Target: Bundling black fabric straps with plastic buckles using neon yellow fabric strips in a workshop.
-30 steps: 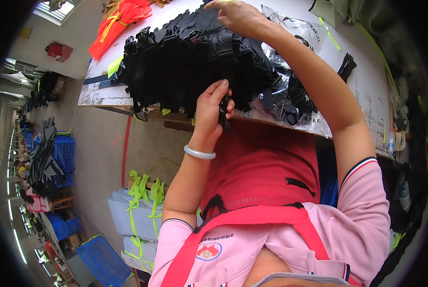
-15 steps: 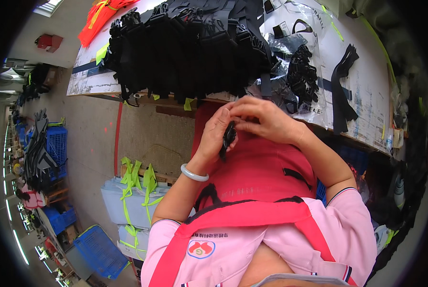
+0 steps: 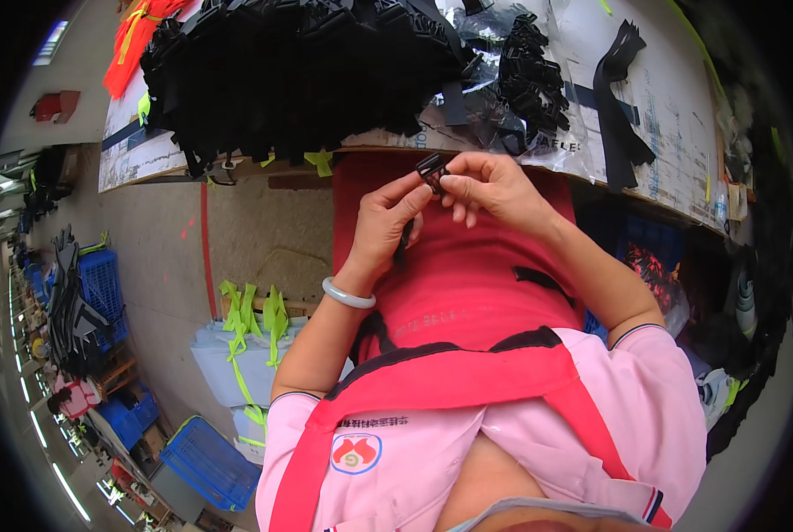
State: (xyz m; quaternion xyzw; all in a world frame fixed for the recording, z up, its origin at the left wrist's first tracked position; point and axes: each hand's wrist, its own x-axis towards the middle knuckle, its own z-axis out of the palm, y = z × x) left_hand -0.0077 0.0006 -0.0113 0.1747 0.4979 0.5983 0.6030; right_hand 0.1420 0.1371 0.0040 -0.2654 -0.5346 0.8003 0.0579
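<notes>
Between my two hands, over the red apron, is a small black plastic buckle. My left hand, with a pale bangle at its wrist, pinches the buckle's left side. My right hand grips the other side with thumb and forefinger, its remaining fingers loosely curled. Something black, perhaps webbing strap, shows below my left fingers; most of it is hidden by the hand. Beyond my hands, a big heap of black straps with buckles lies along the table's near edge.
A clear plastic bag with black buckles lies right of the heap on the white table. Further right is a bundle of black straps. Bundles with lime ties and a blue crate stand at lower left.
My hands have turned and drawn slightly apart, bringing the buckle up into sight between my fingertips. The whole view has shifted, with the table now higher in the picture.
</notes>
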